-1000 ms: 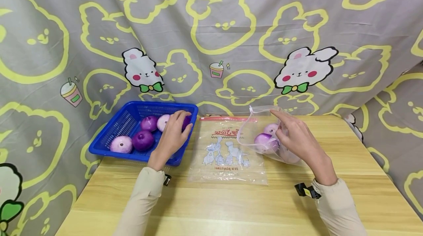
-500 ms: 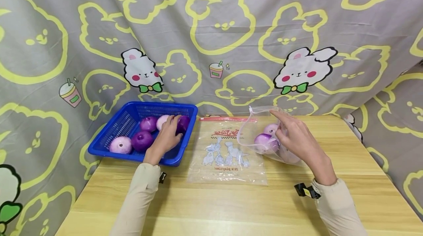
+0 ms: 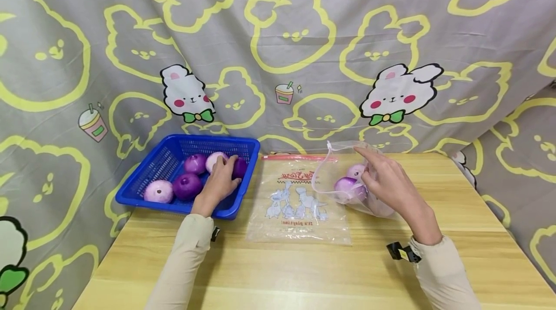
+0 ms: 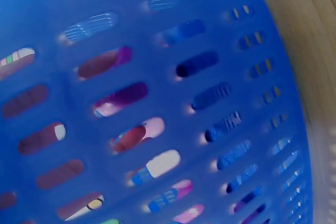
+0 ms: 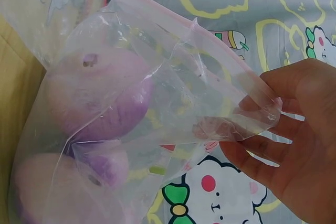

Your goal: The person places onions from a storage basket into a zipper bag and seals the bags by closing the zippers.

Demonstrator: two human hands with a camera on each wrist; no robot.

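Note:
In the head view my left hand [image 3: 219, 179] reaches into the blue basket [image 3: 143, 200], fingers bent down between a pale onion [image 3: 215, 161] and a dark purple onion [image 3: 240, 167]. Its thumb lies on the near side of the dark one; I cannot tell if the fingers grip it. The left wrist view is filled by the basket's slotted wall [image 4: 168, 98]. My right hand [image 3: 388, 177] holds up the edge of a clear zip bag [image 3: 323, 167], some fingers showing through the plastic in the right wrist view. Purple onions [image 5: 100, 93] sit inside the bag.
More onions [image 3: 187, 186] lie in the basket. A flat clear zip bag [image 3: 299, 228] with a red slider strip and printed cartoon figures lies on the wooden table [image 3: 278, 271] between the hands. A patterned curtain [image 3: 299, 107] hangs right behind the table.
My left hand has shifted left and lower in the basket, uncovering part of the dark onion, and its fingers have bent in a little more. The right hand and its bag stay put.

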